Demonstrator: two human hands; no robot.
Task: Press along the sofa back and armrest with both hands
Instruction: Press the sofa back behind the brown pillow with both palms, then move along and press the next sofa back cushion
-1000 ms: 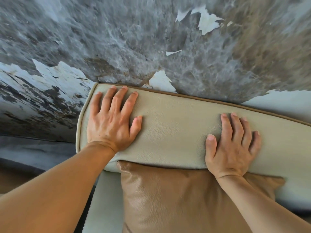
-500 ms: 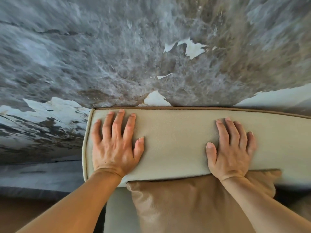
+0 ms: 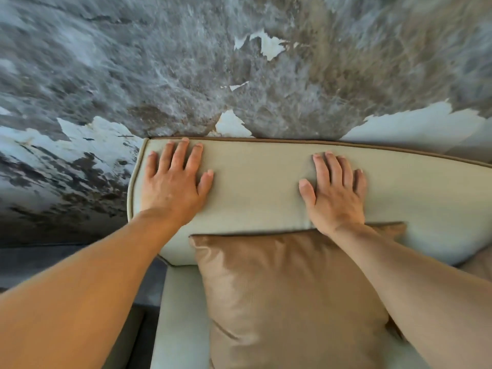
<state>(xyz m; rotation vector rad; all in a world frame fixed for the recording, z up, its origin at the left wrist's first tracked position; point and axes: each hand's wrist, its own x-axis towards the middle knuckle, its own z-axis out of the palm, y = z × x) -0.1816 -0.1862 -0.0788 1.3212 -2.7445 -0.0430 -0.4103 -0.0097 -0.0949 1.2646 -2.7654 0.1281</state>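
The beige sofa back (image 3: 255, 187) with brown piping runs across the middle of the head view. My left hand (image 3: 174, 185) lies flat on its left end, palm down, fingers spread, fingertips near the top edge. My right hand (image 3: 334, 195) lies flat further right on the same surface, fingers close together, holding nothing. The beige armrest (image 3: 178, 315) shows at the lower left, below the sofa back's end, partly hidden by my left forearm.
A shiny brown cushion (image 3: 287, 296) leans against the sofa back under my right wrist and forearm. Directly behind the sofa stands a grey wall (image 3: 186, 75) with peeling white paint. Dark floor (image 3: 66, 259) lies to the left of the sofa.
The view has shifted, so the sofa back looks more level and more of the brown cushion shows. Both hands stay flat on the sofa back at about the same spots.
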